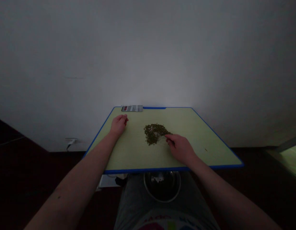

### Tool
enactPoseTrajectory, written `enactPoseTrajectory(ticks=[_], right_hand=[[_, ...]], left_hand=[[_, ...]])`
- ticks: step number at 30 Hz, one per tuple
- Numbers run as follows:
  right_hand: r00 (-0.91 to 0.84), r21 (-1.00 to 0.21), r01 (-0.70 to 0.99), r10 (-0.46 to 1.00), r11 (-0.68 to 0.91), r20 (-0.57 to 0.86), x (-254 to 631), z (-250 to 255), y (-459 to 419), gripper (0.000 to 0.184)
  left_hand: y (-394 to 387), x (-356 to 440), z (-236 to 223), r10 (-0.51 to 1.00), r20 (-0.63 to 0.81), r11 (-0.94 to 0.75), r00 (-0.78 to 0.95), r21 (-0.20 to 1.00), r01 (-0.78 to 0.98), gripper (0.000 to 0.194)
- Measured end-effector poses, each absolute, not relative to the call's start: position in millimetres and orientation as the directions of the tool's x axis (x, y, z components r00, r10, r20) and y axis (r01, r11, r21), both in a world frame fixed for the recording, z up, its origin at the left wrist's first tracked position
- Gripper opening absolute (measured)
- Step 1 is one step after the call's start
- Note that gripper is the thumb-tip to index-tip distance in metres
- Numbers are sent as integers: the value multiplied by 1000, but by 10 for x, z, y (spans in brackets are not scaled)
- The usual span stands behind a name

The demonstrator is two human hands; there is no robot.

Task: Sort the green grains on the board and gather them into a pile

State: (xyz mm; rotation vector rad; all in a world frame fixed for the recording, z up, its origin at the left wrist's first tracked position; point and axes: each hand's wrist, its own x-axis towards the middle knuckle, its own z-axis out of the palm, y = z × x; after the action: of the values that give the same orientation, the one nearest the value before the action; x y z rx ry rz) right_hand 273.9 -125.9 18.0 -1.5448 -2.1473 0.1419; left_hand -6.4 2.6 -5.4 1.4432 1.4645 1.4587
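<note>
A pale green cutting board with a blue rim lies in front of me. In its middle is a heap of small dark green grains or seeds. My right hand reaches the heap's lower right edge, its fingertips on or just beside the grains. My left hand rests on the board to the left of the heap, with its fingers loosely curled and nothing visible in them.
A steel bowl sits below the board's near edge, over my grey-clad lap. A flat grey and red packet lies at the far edge. A small orange speck is on the board. A white wall rises behind, with a plugged-in socket.
</note>
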Motion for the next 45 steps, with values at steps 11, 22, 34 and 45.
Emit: enactPoseTrajectory(ticks=[11, 22, 34, 45], right_hand=[[-270, -357, 850, 903, 387, 335, 2711, 144, -1224, 34], [-265, -374, 847, 911, 377, 317, 2722, 142, -1238, 33], [-265, -357, 852, 904, 382, 336, 2673, 142, -1232, 33], [-208, -345, 882, 921, 322, 329, 2788, 142, -1228, 34]], left_hand=[[15, -57, -42, 936, 274, -211, -223, 940, 270, 34], [23, -61, -58, 935, 277, -214, -223, 939, 269, 33], [30, -61, -55, 936, 276, -216, -216, 939, 267, 34], [9, -66, -41, 935, 282, -209, -217, 929, 305, 35]])
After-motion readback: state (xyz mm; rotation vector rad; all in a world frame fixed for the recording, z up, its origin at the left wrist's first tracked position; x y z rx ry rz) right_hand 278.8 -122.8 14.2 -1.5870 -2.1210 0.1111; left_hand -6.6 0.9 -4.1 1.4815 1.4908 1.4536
